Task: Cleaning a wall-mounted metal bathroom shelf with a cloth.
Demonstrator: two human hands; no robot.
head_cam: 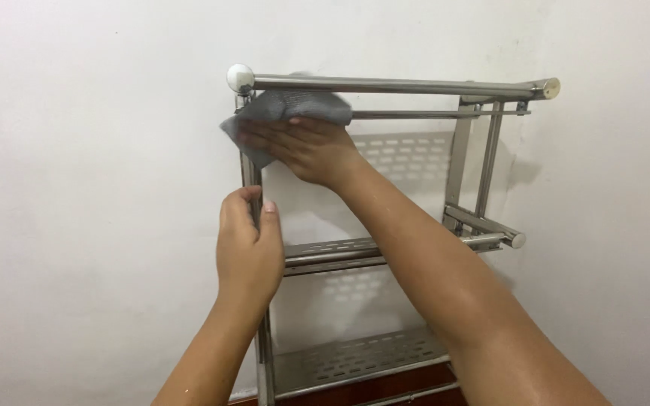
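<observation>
White painted wall [77, 113] fills the background of the head view, bare but for a few faint marks, with no label or sign on it. Against it stands a steel rack [483, 162] of round tubes and perforated shelves; its top rail [415, 86] ends at the left in a white ball knob [240, 77] and at the right in a flat metal cap. The right hand [306, 146] reaches across to the rack's upper left corner, fingers spread flat and pressing a grey cloth [280, 109] against the tube just below the knob (the cloth bunches over the rail). The left hand [248, 244] is closed around the left upright [252, 177], lower down. A lower shelf [355, 357] shows between the forearms.
</observation>
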